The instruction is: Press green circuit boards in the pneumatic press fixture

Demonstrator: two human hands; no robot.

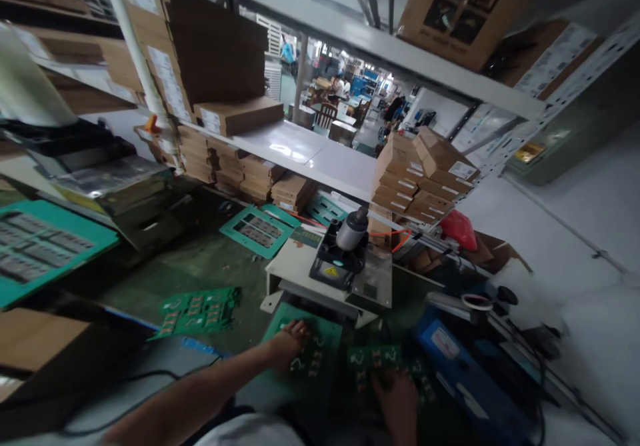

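Note:
My left hand (290, 343) reaches over a green plate (327, 339) lying before a small bench press (345, 253). Its fingers rest spread on the near part of the plate, where a circuit board panel (314, 364) shows reddish and white parts. To the right, my right hand (397, 393) has its thumb and fingers on the edge of another green circuit board panel (377, 354), gripping it low over the dark bench. The fingertips of this hand are dim and partly blurred. A stack of similar circuit boards (197, 313) lies to the left of the press.
A blue machine (460, 366) stands at the right. Green frames (260, 229) lie behind the boards, and another press (85, 153) is at the left. Cardboard boxes (420, 173) fill the shelf (320, 156) behind. A cable (150, 376) runs along the front left.

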